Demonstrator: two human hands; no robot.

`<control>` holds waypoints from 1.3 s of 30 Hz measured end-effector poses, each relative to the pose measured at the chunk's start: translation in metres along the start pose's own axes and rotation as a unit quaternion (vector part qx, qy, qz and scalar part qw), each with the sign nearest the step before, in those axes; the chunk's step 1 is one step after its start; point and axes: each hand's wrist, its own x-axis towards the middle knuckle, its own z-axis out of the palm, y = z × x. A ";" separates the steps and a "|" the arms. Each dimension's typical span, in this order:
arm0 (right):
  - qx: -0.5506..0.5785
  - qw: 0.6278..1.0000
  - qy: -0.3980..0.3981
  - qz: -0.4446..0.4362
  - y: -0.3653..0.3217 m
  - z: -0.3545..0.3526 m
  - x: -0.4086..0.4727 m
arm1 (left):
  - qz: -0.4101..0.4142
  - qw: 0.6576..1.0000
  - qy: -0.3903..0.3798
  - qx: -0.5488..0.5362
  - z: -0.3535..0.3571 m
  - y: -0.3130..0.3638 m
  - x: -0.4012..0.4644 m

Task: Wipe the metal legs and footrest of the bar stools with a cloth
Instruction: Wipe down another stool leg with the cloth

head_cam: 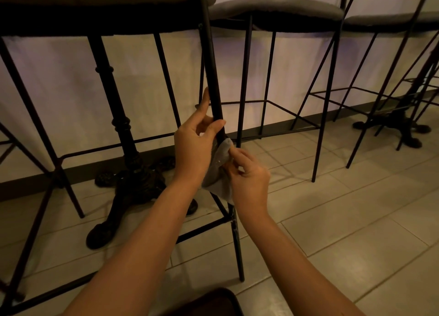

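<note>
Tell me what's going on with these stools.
A person is crouched at the nearest bar stool, working on its front metal leg. The left hand grips the leg, while the right hand pinches a grey cloth against it just above the footrest. More stools stand in a row along the wall.

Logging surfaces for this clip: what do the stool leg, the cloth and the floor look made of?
Leg: thin dark tube, likely matte painted metal.
Cloth: thin grey fabric, limp and creased, pinched by both hands; possibly microfibre.
Floor: pale rectangular tiles with grout lines, faintly glossy; probably ceramic.
</note>
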 end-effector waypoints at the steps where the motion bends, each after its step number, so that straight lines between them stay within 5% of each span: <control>1: -0.004 1.000 0.002 -0.014 0.001 0.001 0.000 | 0.005 1.000 0.002 0.005 0.000 -0.001 0.000; 23: -0.091 0.993 -0.037 -0.065 0.041 -0.005 -0.029 | 0.032 0.999 0.013 0.031 0.004 -0.012 -0.006; 33: -0.076 0.974 -0.215 -0.010 0.034 -0.025 -0.033 | 0.039 0.998 0.015 0.037 0.004 -0.014 -0.007; 39: -0.112 0.976 -0.186 -0.031 0.032 -0.024 -0.036 | 0.035 0.998 0.018 0.044 0.005 -0.014 -0.008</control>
